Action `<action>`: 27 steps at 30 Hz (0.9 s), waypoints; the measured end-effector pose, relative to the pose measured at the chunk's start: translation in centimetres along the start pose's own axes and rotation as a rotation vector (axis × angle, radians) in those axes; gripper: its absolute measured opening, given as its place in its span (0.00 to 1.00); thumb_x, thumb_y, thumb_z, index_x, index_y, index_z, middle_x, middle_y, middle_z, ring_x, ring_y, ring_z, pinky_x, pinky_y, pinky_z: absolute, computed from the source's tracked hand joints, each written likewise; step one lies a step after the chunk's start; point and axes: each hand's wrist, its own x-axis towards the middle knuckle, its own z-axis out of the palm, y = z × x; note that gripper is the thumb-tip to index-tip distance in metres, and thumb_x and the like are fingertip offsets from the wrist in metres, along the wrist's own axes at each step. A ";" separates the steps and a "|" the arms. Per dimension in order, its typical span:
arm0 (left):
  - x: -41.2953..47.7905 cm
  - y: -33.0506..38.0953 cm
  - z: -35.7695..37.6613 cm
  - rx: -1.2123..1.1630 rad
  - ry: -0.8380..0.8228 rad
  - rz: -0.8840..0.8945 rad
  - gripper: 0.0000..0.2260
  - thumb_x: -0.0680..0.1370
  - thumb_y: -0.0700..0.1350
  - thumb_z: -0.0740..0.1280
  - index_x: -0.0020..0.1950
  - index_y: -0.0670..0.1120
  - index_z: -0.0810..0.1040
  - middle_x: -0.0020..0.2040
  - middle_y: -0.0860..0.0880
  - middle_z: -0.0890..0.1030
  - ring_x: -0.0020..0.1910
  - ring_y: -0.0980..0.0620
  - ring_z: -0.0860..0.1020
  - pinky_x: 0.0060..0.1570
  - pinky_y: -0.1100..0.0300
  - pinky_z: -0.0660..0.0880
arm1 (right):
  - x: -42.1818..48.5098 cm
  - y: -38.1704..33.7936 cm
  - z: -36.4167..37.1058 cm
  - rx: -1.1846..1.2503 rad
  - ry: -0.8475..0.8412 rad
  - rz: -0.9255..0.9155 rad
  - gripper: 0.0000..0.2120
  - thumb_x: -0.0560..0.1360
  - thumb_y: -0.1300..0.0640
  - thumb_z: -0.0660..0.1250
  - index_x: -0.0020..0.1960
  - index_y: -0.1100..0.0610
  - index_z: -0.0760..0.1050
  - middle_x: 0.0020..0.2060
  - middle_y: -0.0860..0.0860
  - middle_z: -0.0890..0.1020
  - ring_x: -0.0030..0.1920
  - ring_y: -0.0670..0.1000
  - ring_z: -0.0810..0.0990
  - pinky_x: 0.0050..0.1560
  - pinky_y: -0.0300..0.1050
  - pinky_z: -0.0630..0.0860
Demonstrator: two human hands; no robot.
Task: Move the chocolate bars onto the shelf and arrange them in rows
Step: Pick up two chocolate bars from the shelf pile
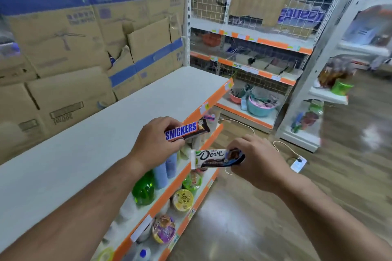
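by the shelf [101, 146], my left grip [152, 144] clasps the snickers bar [184, 131]; my right grip [258, 161] pinches the dove bar [214, 158] at its four o'clock, labels up, presumably for tidy rows.

Left hand [157, 144]: bare, skin uncovered across the back, knuckles and fingers.
Right hand [258, 161]: bare as well, with a row of rounded knuckle ridges along the back.
Left wrist [131, 163]: uncovered skin, with a faint crease where hand meets arm.
Right wrist [284, 184]: uncovered skin.
Left forearm [84, 207]: bare along all that shows, up to the lower-left picture edge.
Right forearm [328, 218]: bare likewise, up to the lower-right corner.
Shape: both forearms look broad near the bottom edge and taper towards the wrists.
Fine detail: nails and small skin marks are too soft to make out.
Visible extent: only hands and forearms show.
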 end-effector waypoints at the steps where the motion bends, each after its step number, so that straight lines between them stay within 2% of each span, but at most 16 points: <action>1: 1.4 0.2 1.1 0.014 0.009 -0.005 0.14 0.66 0.45 0.76 0.50 0.55 0.80 0.44 0.56 0.80 0.44 0.57 0.77 0.47 0.58 0.76 | 1.3 1.6 0.2 0.005 -0.002 -0.016 0.13 0.64 0.52 0.71 0.49 0.46 0.77 0.42 0.45 0.78 0.46 0.52 0.75 0.43 0.46 0.70; 4: 5.6 0.8 4.0 0.065 0.030 -0.032 0.14 0.66 0.47 0.75 0.50 0.54 0.81 0.43 0.55 0.79 0.43 0.57 0.76 0.47 0.59 0.74 | 5.7 6.3 0.5 0.036 -0.025 -0.087 0.13 0.65 0.51 0.71 0.49 0.46 0.77 0.43 0.45 0.78 0.45 0.52 0.75 0.43 0.48 0.73; 8: 9.8 2.5 6.8 0.080 0.098 -0.135 0.13 0.67 0.48 0.76 0.49 0.56 0.80 0.43 0.57 0.79 0.42 0.61 0.76 0.42 0.72 0.70 | 11.2 11.6 -0.4 0.071 -0.056 -0.196 0.11 0.66 0.51 0.70 0.48 0.46 0.77 0.43 0.45 0.78 0.46 0.51 0.75 0.44 0.47 0.74; 11: 12.8 3.7 8.5 0.105 0.152 -0.198 0.13 0.66 0.49 0.75 0.49 0.55 0.81 0.43 0.56 0.79 0.42 0.59 0.76 0.45 0.66 0.72 | 14.9 15.4 -1.0 0.077 -0.051 -0.270 0.11 0.65 0.53 0.71 0.47 0.47 0.78 0.42 0.45 0.78 0.44 0.50 0.75 0.41 0.45 0.72; 14: 15.7 4.3 10.2 0.143 0.225 -0.244 0.14 0.67 0.45 0.77 0.51 0.52 0.82 0.45 0.53 0.80 0.44 0.54 0.77 0.48 0.58 0.73 | 18.5 18.6 -1.3 0.082 -0.047 -0.332 0.13 0.64 0.53 0.73 0.48 0.47 0.78 0.41 0.45 0.78 0.43 0.50 0.74 0.40 0.44 0.69; 17: 17.7 4.2 11.4 0.172 0.236 -0.287 0.13 0.67 0.46 0.76 0.51 0.52 0.82 0.45 0.54 0.80 0.45 0.54 0.76 0.48 0.59 0.72 | 21.0 20.6 -1.1 0.117 -0.076 -0.362 0.13 0.63 0.54 0.72 0.48 0.46 0.78 0.41 0.44 0.78 0.43 0.50 0.74 0.39 0.45 0.71; 21: 20.6 2.5 12.4 0.174 0.266 -0.341 0.14 0.67 0.44 0.76 0.51 0.53 0.82 0.46 0.55 0.80 0.46 0.55 0.75 0.49 0.61 0.72 | 25.6 22.3 0.0 0.149 -0.124 -0.395 0.17 0.62 0.53 0.69 0.50 0.45 0.77 0.44 0.43 0.78 0.47 0.50 0.75 0.45 0.48 0.75; 25: 23.7 -0.4 13.3 0.191 0.253 -0.395 0.14 0.68 0.44 0.76 0.53 0.53 0.82 0.45 0.56 0.79 0.47 0.56 0.73 0.46 0.71 0.66 | 30.1 22.8 1.6 0.170 -0.154 -0.417 0.13 0.65 0.54 0.71 0.50 0.46 0.77 0.43 0.44 0.77 0.44 0.50 0.74 0.40 0.44 0.73; 27: 25.4 -2.5 13.6 0.202 0.247 -0.421 0.15 0.69 0.45 0.76 0.54 0.53 0.82 0.46 0.56 0.79 0.48 0.56 0.72 0.45 0.70 0.66 | 32.5 22.8 2.6 0.155 -0.169 -0.448 0.14 0.66 0.53 0.71 0.52 0.46 0.77 0.44 0.44 0.78 0.45 0.49 0.74 0.42 0.44 0.73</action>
